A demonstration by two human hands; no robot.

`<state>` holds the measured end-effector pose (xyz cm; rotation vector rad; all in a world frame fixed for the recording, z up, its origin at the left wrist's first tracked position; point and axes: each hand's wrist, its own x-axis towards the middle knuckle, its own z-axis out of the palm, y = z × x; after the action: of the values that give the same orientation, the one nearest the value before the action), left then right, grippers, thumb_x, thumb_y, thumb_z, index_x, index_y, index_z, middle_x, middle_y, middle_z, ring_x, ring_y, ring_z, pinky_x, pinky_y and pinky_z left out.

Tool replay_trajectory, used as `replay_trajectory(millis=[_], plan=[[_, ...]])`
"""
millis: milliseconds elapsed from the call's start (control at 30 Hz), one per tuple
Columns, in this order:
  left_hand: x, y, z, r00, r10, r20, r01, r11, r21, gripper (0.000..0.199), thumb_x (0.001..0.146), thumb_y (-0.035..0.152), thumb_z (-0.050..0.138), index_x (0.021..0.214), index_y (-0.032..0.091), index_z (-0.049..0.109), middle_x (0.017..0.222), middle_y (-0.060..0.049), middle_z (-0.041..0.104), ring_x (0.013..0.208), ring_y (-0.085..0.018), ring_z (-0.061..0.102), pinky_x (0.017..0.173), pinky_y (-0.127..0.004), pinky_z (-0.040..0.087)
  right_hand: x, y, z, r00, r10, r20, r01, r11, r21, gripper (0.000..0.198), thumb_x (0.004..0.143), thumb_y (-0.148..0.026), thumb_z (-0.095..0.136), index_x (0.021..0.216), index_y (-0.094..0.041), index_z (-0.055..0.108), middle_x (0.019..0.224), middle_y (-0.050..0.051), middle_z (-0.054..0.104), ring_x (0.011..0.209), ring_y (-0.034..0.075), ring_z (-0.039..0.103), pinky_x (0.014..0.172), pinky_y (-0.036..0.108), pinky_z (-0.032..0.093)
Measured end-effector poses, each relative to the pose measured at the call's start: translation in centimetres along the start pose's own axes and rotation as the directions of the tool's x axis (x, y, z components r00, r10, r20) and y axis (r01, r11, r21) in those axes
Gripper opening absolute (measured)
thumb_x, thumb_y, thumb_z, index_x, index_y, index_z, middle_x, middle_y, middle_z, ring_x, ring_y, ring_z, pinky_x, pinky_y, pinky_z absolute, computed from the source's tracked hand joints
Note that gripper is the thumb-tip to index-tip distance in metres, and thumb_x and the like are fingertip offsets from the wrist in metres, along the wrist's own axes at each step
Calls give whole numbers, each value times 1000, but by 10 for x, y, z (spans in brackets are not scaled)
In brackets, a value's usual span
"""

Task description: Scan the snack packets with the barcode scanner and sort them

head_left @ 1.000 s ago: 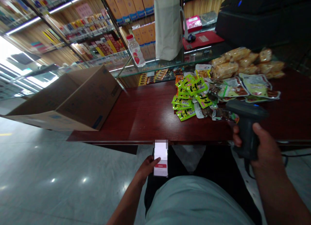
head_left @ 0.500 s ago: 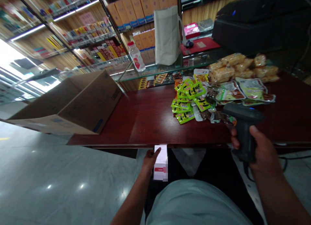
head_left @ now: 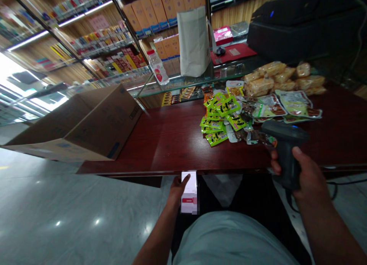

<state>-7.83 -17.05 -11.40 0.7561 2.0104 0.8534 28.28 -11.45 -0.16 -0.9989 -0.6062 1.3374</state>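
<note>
Got my left hand (head_left: 178, 186) wrapped round the edge of my phone (head_left: 188, 198), thumb lying over the screen, and I'm keeping it low over my lap just by the table (head_left: 169, 143) edge, probably so the screen faces up where I can read it. My right hand (head_left: 309, 175) has the scanner (head_left: 286, 141) by its grip, fingers curled round the front, so its head sits clear above the table, nose pointing left as far as I can judge. The snacks are all bunched to the right of the middle, likely to be in easy reach: green packets (head_left: 220, 112), flat pouches (head_left: 272, 106) and wrapped rolls (head_left: 275, 79) behind. The open box (head_left: 94, 135) is off at the left end, which I guess leaves room in the middle. Now what I can't make out: the screen text is too tiny and one corner is all blocky, and I can't tell if my thumb is actually pressing. Most of my left fingers are behind the phone, the trigger is hidden by my right ones, and the scanner's head covers some of the dark packs (head_left: 243, 135). Its cable (head_left: 289, 200) drops below the table edge and I lose it there. Can't see the box's bottom either.
</note>
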Motion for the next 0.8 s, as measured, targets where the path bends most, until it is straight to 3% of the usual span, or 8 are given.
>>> replay_trajectory(millis=[300, 400, 567, 800], plan=[[-5, 5, -1, 999, -16, -50, 13, 999, -51, 53, 58, 69, 76, 72, 22, 55, 69, 0, 61, 74, -21, 59, 68, -31, 41, 0, 0, 0, 1000, 4, -1, -4, 1000, -2, 38, 75, -47, 73, 99, -17, 73, 71, 2, 69, 45, 12, 55, 38, 20, 46], [-11, 8, -6, 999, -34, 28, 36, 997, -62, 53, 56, 62, 82, 80, 22, 56, 73, -1, 64, 78, -22, 63, 70, -32, 45, 1, 0, 0, 1000, -2, -5, 1, 1000, -2, 39, 74, -47, 74, 98, -17, 73, 71, 2, 70, 45, 12, 55, 38, 20, 46], [-24, 6, -16, 975, -47, 219, 69, 993, -93, 61, 56, 43, 90, 99, 21, 52, 98, -9, 73, 91, -26, 70, 78, -35, 53, 1, 0, 0, 1000, -11, -18, 11, 1000, -7, 39, 73, -49, 75, 96, -17, 74, 70, 2, 70, 44, 12, 56, 37, 19, 46], [-28, 5, -15, 977, -62, 202, 68, 997, -25, 59, 58, 31, 91, 100, 22, 49, 107, -12, 74, 100, -29, 71, 85, -38, 56, 1, 1, 0, 1000, -3, -24, 3, 1000, -13, 42, 71, -50, 76, 96, -17, 74, 70, 1, 70, 44, 12, 55, 36, 19, 46]])
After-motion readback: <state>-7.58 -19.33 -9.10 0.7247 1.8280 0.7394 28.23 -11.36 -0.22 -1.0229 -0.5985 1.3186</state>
